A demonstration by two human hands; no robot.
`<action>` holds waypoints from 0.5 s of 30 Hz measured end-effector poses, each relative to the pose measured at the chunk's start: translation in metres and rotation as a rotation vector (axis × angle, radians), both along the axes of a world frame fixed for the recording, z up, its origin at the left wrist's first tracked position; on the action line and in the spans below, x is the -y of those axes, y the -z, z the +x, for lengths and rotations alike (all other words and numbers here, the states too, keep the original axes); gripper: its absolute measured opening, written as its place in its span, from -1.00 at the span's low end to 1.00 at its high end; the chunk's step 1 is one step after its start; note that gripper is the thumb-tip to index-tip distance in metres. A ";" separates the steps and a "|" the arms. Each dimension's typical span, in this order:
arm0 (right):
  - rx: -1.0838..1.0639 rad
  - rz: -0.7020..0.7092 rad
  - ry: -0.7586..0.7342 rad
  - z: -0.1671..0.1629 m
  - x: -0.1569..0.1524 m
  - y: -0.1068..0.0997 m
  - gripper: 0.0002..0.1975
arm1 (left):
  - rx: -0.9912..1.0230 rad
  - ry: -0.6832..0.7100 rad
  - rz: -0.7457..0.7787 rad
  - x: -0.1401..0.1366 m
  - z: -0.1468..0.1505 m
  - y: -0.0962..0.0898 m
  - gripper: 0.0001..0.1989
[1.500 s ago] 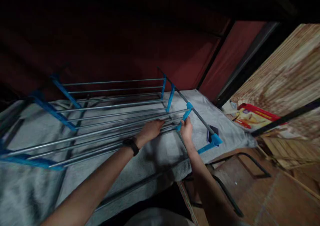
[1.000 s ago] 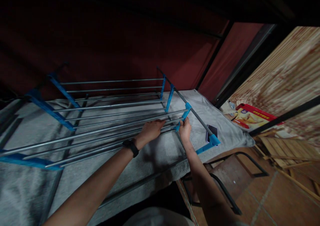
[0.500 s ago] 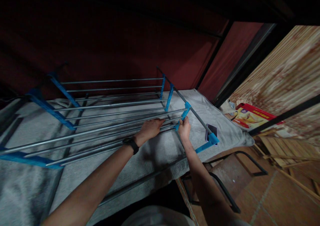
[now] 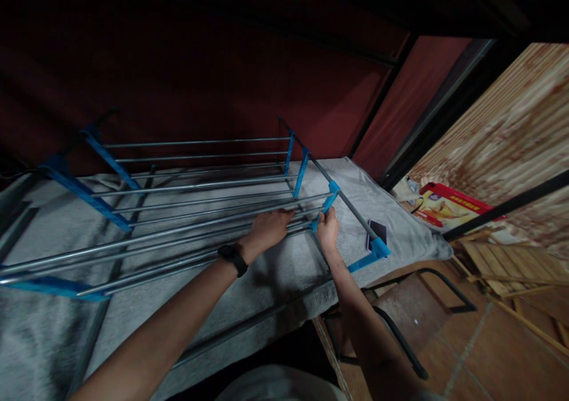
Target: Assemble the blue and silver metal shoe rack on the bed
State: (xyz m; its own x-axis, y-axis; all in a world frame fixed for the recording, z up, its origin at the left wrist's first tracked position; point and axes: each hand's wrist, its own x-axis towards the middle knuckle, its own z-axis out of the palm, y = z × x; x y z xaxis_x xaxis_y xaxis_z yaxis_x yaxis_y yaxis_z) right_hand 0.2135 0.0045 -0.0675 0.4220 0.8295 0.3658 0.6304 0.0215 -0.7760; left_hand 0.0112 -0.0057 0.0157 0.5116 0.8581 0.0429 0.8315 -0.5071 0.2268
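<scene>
A rack of thin metal rods and blue plastic brackets, like a shoe rack, lies on a grey blanket [image 4: 146, 342]. My left hand [image 4: 269, 228] is closed around one of the metal rods [image 4: 178, 242] near its right end; exactly which rod is hidden by the fingers. Just to the right, my right hand [image 4: 328, 229] pinches the blue bracket [image 4: 329, 198] where several rods end. At the far left, another blue bracket [image 4: 57, 287] sits under the near rods. A blue corner piece [image 4: 379, 248] caps the side pole [image 4: 355, 211] beyond my right hand.
A phone [image 4: 376, 234] rests on the blanket by the corner piece. Below right stands a chair with black metal arms [image 4: 411, 306]. Past it are a wooden slatted piece [image 4: 507, 265] and a red-yellow box [image 4: 457, 205]. A dark red wall [image 4: 249, 93] rises behind the rack.
The left end of one near rod has shifted left, now reaching past the far-left bracket. My left hand moved very slightly; my right hand keeps its place on the bracket.
</scene>
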 end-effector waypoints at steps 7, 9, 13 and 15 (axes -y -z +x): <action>-0.046 0.009 -0.002 -0.004 0.003 -0.005 -0.78 | -0.023 0.015 0.008 0.003 0.002 -0.003 -0.55; -0.061 0.012 -0.001 -0.006 0.003 -0.006 -0.76 | -0.028 0.012 0.005 0.004 0.004 -0.005 -0.54; -0.066 0.019 0.032 -0.010 0.004 -0.006 -0.73 | -0.040 0.018 -0.011 0.006 0.006 -0.012 -0.52; -0.063 0.016 0.038 -0.010 0.003 -0.006 -0.72 | -0.042 0.018 -0.011 0.007 0.007 -0.013 -0.54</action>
